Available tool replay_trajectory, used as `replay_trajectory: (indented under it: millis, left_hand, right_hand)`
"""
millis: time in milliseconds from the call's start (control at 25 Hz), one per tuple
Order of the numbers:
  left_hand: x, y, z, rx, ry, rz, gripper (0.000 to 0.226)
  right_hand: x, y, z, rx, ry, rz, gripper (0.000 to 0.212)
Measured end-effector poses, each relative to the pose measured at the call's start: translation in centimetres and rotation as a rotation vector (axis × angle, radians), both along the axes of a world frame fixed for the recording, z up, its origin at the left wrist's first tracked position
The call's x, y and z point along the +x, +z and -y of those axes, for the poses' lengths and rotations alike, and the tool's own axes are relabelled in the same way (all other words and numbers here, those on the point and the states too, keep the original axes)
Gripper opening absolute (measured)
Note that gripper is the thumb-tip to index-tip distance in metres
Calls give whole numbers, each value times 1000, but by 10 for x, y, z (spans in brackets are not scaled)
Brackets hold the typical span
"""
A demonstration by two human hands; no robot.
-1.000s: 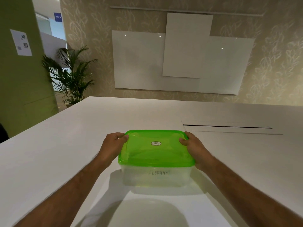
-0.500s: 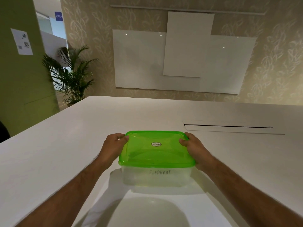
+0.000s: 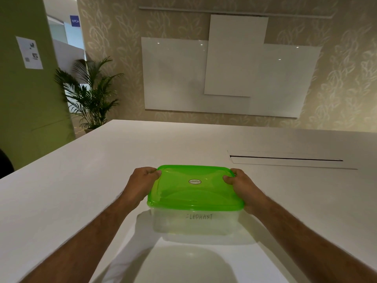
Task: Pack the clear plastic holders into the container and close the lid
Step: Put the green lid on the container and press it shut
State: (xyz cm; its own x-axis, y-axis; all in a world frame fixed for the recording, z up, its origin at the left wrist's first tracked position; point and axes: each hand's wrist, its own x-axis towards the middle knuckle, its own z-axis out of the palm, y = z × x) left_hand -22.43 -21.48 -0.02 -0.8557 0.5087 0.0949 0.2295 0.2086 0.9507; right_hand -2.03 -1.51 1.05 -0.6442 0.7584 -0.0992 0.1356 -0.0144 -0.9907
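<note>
A clear plastic container (image 3: pixel 195 223) with "ELEPHANT" written on its front wall stands on the white table (image 3: pixel 81 180). A green lid (image 3: pixel 193 190) lies flat on top of it. My left hand (image 3: pixel 140 185) grips the lid's left edge, thumb on the top rim. My right hand (image 3: pixel 243 186) grips the right edge in the same way. The clear holders cannot be made out through the cloudy wall.
A long cable slot (image 3: pixel 285 159) is cut into the table at the far right. A potted palm (image 3: pixel 91 94) stands beyond the table's far left corner beside a green wall (image 3: pixel 26 99). White boards (image 3: pixel 230 78) hang on the far wall.
Nothing has visibly moved apart from a slight shift of the camera; both hands stay on the lid's sides.
</note>
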Motion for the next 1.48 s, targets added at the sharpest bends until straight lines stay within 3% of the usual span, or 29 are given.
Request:
replay_trajectory:
  millis: [280,520,720,920,1240,1480]
  left_hand:
    - [-7,3,-1,-157,1,-91,13]
    - [-11,8,-14,-245,-22,-49,15]
    - [-12,17,-28,-412,-31,-226,28]
    - [-18,12,-34,-304,-41,-107,40]
    - [-23,7,-38,-153,-8,21,35]
    - [-23,9,-40,-172,-17,-15,37]
  right_hand:
    - [-5,-2,-6,3,-58,-25,21]
    - [-10,6,-13,-97,-58,55,39]
    - [-16,8,-19,-57,-68,114,51]
    - [-16,4,-20,-81,-67,86,49]
    - [-20,1,-24,-37,-115,34,48]
    - [-22,-5,-30,-33,-146,0,46]
